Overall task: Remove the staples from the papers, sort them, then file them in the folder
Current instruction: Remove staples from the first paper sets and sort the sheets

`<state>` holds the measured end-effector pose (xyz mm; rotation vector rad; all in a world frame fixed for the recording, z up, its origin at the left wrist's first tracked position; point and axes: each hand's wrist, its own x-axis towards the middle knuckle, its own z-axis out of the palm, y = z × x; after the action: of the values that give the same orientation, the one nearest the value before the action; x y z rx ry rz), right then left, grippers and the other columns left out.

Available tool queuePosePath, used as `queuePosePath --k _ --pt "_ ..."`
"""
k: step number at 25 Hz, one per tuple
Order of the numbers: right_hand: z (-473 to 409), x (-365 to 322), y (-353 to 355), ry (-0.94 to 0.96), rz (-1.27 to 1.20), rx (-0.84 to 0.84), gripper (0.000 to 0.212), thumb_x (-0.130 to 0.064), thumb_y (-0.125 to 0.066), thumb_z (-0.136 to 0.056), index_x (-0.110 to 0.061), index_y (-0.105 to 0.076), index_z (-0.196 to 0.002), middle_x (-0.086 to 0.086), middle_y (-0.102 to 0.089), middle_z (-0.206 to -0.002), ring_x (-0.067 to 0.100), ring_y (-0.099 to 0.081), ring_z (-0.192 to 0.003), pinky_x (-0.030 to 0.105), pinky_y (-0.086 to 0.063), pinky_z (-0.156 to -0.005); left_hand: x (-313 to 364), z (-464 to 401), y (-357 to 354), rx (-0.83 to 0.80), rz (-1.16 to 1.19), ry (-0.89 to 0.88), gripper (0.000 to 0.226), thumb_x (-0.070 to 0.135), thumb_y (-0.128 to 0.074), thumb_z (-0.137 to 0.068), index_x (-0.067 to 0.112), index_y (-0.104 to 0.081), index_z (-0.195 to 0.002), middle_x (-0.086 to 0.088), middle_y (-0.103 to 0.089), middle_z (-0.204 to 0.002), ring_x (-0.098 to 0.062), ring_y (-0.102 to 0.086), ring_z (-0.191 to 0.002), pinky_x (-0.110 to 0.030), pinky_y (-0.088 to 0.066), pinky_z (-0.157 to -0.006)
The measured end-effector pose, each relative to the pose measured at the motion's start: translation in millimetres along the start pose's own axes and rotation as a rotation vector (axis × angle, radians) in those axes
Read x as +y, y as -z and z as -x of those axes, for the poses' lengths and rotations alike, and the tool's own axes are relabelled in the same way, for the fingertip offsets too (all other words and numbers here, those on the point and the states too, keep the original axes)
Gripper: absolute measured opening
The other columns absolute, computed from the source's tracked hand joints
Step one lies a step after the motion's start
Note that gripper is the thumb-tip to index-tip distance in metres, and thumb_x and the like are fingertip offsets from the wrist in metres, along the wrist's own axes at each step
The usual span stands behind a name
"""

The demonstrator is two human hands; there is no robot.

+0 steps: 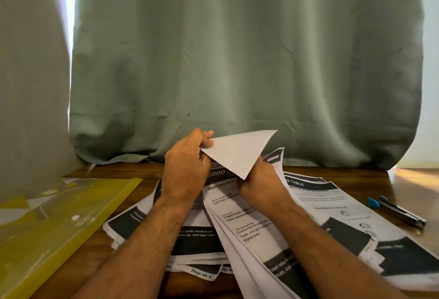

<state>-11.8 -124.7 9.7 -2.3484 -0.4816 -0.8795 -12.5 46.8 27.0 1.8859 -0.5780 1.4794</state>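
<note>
A stapled set of printed pages (240,232) is raised at its far corner, with the top sheet's corner (240,153) folded back to show its blank underside. My left hand (187,165) pinches that folded corner at its left tip. My right hand (263,184) grips the set just below the fold, its fingers hidden under the paper. More printed sheets (351,222) lie spread on the wooden table (99,248) beneath and to the right. A yellow plastic folder (47,222) lies flat at the left. No staple is visible.
A staple remover with a blue handle (396,210) lies on the table at the right, beyond the papers. A grey-green curtain (237,61) hangs close behind the table's far edge.
</note>
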Motion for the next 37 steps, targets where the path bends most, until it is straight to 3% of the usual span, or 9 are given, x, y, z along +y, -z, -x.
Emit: queuePosePath --k 6,13,15,18,20,23,28,33,37 --pt "-1 -5 9 0.139 -0.085 0.231 0.025 -0.013 -0.056 -0.096 -0.019 -0.055 -0.12 -0.004 -0.064 -0.113 0.011 -0.061 -0.099 0.031 -0.056 -0.087 -4 -8 7 0.302 0.028 -0.129 0.012 0.011 -0.062 -0.091 0.001 -0.064 -0.085 -0.014 -0.074 -0.108 -0.002 -0.055 -0.107 -0.054 -0.055 -0.092" --pt "-1 -10 19 0.303 -0.139 0.562 0.034 0.002 -0.064 -0.086 -0.006 -0.057 -0.118 0.009 -0.062 -0.112 0.014 -0.058 -0.099 0.026 -0.054 -0.089 0 -11 7 0.306 -0.038 -0.275 0.013 -0.007 -0.063 -0.091 -0.005 -0.068 -0.102 -0.007 -0.065 -0.123 -0.021 -0.063 -0.111 -0.039 -0.047 -0.106" --pt "0 -12 27 0.352 -0.19 0.604 0.029 0.0 -0.059 -0.086 -0.016 -0.054 -0.11 0.007 -0.063 -0.106 0.012 -0.059 -0.096 0.022 -0.055 -0.085 11 -9 8 0.294 0.099 -0.187 0.008 0.009 -0.061 -0.096 0.011 -0.056 -0.102 -0.01 -0.067 -0.122 -0.02 -0.064 -0.115 -0.034 -0.052 -0.1" --pt "-1 -19 45 0.456 -0.2 0.672 0.016 -0.009 -0.051 -0.088 -0.017 -0.051 -0.102 0.003 -0.06 -0.1 0.008 -0.057 -0.095 0.013 -0.051 -0.087 30 -11 10 0.258 0.325 -0.108 0.027 0.029 -0.064 -0.093 0.016 -0.046 -0.109 -0.01 -0.065 -0.12 -0.008 -0.061 -0.114 -0.008 -0.051 -0.087" --pt "-7 -26 58 0.488 -0.18 0.71 0.014 -0.006 -0.05 -0.087 -0.008 -0.056 -0.099 0.006 -0.06 -0.1 0.01 -0.057 -0.094 0.01 -0.049 -0.087 43 -11 11 0.24 0.425 -0.081 0.034 0.046 -0.058 -0.095 0.018 -0.05 -0.112 0.006 -0.065 -0.107 0.003 -0.064 -0.102 -0.004 -0.05 -0.077" --pt "-20 -39 77 0.548 -0.104 0.713 0.012 -0.001 -0.052 -0.087 -0.002 -0.061 -0.095 0.01 -0.061 -0.097 0.012 -0.057 -0.088 0.012 -0.051 -0.081 53 -16 9 0.203 0.58 0.173 0.01 0.049 -0.057 -0.095 0.045 -0.054 -0.103 0.02 -0.063 -0.089 -0.002 -0.066 -0.093 -0.006 -0.049 -0.072" --pt "-40 -58 107 0.592 0.049 0.542 0.011 -0.004 -0.053 -0.093 -0.008 -0.06 -0.1 0.002 -0.057 -0.101 0.011 -0.056 -0.088 0.02 -0.055 -0.073 49 -25 5 0.015 0.871 0.542 0.02 0.03 -0.065 -0.095 0.011 -0.064 -0.104 -0.011 -0.075 -0.093 -0.033 -0.072 -0.085 -0.048 -0.061 -0.072" --pt "-44 -55 109 0.384 0.158 0.372 0.015 -0.011 -0.056 -0.092 -0.016 -0.065 -0.103 -0.001 -0.064 -0.099 0.016 -0.06 -0.086 0.035 -0.054 -0.08 49 -8 -12 -0.295 0.981 0.915 0.018 0.014 -0.054 -0.1 0.005 -0.068 -0.105 -0.021 -0.075 -0.095 -0.035 -0.073 -0.079 -0.048 -0.061 -0.074" --pt "-30 -21 81 0.119 0.216 0.237 0.02 -0.021 -0.057 -0.095 -0.025 -0.069 -0.11 -0.002 -0.062 -0.102 0.016 -0.058 -0.093 0.033 -0.05 -0.088 46 10 -25 -0.428 0.967 1.103 0.03 0.009 -0.044 -0.099 0.003 -0.07 -0.087 -0.016 -0.073 -0.079 -0.027 -0.071 -0.063 -0.033 -0.059 -0.055"
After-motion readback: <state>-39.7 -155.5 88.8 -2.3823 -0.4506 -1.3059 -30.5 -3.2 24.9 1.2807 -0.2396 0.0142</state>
